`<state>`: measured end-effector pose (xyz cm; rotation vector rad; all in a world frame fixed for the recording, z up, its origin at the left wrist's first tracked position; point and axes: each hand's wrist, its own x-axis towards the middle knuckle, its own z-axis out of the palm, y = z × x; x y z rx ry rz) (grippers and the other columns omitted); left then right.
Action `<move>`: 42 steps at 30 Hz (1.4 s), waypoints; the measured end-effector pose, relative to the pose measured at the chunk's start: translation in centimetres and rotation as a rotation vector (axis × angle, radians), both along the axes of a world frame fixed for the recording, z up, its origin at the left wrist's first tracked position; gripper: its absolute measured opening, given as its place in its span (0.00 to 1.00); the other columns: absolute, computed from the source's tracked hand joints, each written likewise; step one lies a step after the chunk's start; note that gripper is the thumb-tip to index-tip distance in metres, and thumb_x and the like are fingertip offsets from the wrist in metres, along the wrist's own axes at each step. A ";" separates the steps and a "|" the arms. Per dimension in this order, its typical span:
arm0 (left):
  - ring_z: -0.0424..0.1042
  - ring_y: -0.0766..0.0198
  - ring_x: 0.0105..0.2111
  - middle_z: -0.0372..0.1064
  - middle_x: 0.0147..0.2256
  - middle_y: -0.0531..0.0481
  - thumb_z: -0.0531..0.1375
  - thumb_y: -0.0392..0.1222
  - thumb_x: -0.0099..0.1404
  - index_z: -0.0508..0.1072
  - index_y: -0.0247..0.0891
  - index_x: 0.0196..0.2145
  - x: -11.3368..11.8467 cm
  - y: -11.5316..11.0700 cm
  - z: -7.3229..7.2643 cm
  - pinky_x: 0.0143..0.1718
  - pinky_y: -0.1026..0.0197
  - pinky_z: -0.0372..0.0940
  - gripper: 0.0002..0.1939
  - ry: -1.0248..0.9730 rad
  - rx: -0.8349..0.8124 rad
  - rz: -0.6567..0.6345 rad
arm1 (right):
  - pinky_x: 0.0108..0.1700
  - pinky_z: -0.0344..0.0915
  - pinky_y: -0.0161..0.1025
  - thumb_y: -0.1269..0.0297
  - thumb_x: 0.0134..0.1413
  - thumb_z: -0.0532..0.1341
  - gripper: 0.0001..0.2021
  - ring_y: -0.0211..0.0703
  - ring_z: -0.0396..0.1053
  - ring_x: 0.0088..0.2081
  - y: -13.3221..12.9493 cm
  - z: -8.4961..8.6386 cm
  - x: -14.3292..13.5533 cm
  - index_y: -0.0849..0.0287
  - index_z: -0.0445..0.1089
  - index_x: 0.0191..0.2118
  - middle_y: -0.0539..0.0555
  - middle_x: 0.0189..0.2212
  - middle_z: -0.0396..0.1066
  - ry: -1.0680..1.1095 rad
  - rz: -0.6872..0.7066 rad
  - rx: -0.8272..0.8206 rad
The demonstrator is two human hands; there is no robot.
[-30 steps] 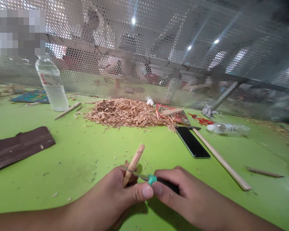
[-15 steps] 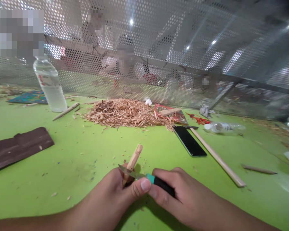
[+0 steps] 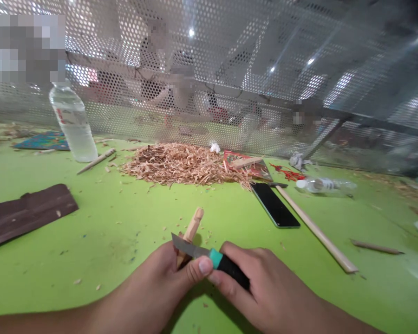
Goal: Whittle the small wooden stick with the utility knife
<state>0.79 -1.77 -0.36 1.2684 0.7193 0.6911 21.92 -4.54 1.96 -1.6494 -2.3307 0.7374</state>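
Observation:
My left hand (image 3: pixel 163 278) is wrapped round a short carved wooden stick (image 3: pixel 193 225), whose notched upper end points up and away from me. In my right hand (image 3: pixel 252 278) is a knife (image 3: pixel 230 269) with a black and teal handle. Its blade lies across the stick just above my left fist, tip to the left. My left thumb presses near the base of the blade, close to the teal collar. The lower end of the stick is hidden by my left hand.
On the green table (image 3: pixel 118 250) are a wood shavings pile (image 3: pixel 181 164), phone (image 3: pixel 275 204), hammer (image 3: pixel 315 227), pencil (image 3: pixel 376 247), lying bottle (image 3: pixel 325 185), upright bottle (image 3: pixel 75 127) and brown sheet (image 3: pixel 31 213). Behind stands a perforated metal screen (image 3: pixel 230 60), with people beyond it.
The knife and my right hand have shifted slightly left, and more of the blade's flat side shows. The stick's top has moved slightly left. Both hands keep their hold.

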 end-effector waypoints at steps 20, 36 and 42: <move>0.58 0.64 0.26 0.56 0.23 0.61 0.76 0.59 0.60 0.76 0.41 0.60 0.1 0.0 0.6 0.31 0.64 0.61 0.36 -0.043 -0.244 0.007 | 0.28 0.46 0.36 0.44 0.68 0.64 0.23 0.38 0.57 0.24 0.6 0.5 0.1 0.54 0.60 0.29 0.44 0.22 0.61 0.131 -0.041 -0.062; 0.72 0.55 0.41 0.75 0.35 0.51 0.64 0.60 0.73 0.75 0.40 0.36 -0.5 -0.1 0.1 0.48 0.57 0.68 0.20 0.088 -0.013 -0.079 | 0.14 0.46 0.23 0.22 0.52 0.64 0.36 0.26 0.42 0.15 1.4 0.9 0.2 0.56 0.62 0.29 0.37 0.16 0.52 0.752 -0.116 -1.022; 0.74 0.52 0.45 0.80 0.37 0.49 0.58 0.62 0.77 0.82 0.40 0.34 -0.4 0.1 1.2 0.62 0.53 0.60 0.25 0.082 -0.002 -0.163 | 0.12 0.44 0.22 0.35 0.75 0.49 0.31 0.28 0.38 0.12 1.7 1.3 0.9 0.58 0.67 0.31 0.38 0.13 0.51 0.833 -0.096 -1.305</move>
